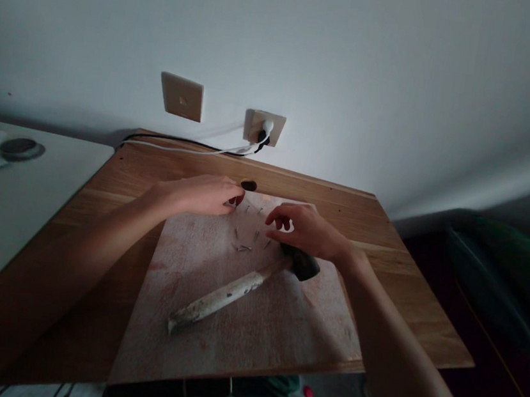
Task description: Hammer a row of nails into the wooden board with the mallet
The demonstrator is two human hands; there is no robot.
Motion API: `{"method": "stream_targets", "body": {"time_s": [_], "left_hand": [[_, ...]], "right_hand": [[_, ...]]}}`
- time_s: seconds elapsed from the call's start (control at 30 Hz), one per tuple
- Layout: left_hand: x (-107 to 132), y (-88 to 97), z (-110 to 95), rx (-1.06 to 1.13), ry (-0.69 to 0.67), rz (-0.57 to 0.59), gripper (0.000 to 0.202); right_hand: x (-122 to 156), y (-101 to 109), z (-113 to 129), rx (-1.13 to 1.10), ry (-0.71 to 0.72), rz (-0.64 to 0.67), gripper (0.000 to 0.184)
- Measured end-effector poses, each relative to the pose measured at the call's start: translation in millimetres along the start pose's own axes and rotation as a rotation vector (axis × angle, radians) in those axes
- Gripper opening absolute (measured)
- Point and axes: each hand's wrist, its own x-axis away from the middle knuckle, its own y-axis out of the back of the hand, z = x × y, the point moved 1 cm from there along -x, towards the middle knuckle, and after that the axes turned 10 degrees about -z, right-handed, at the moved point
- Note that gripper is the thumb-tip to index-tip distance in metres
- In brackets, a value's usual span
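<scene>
A pale, worn board (251,313) lies on a wooden desk (403,293). Several small nails (245,238) are scattered near the board's far end. A hammer (234,291) with a whitish handle and dark head lies diagonally across the board. My left hand (207,195) reaches over the board's far edge with its fingertips pinched together at a nail. My right hand (307,229) hovers over the nails beside the hammer head, fingers curled down and slightly apart, holding nothing I can see.
A white table (27,208) adjoins the desk on the left, with a dark round object (20,148) on it. Wall outlets (264,127) with plugged cables sit behind the desk. A dark hole (248,185) marks the desk's back. Dark furniture stands at right.
</scene>
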Motion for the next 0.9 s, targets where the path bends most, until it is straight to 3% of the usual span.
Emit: {"method": "stream_targets", "body": {"time_s": [0.17,0.33,0.5,0.73,0.9], "left_hand": [[-3,-9.4,2,0.032,-0.047,-0.077,0.016],[-5,-19.9,3,-0.017,-0.066,-0.106,0.019],[-2,-20.9,-1,-0.105,-0.059,-0.088,0.027],[-2,-23.4,-7,-0.171,-0.010,-0.105,0.032],[-4,-19.6,-14,-0.152,0.048,-0.102,0.039]], "right_hand": [[-6,-5,-13,0.096,-0.092,-0.128,0.007],[-18,-15,-17,0.187,-0.154,-0.222,0.016],[-31,-27,-4,0.315,-0.217,-0.167,0.032],[-41,-35,-3,0.340,-0.127,-0.126,0.016],[-33,-19,8,0.264,-0.057,-0.135,0.016]]}}
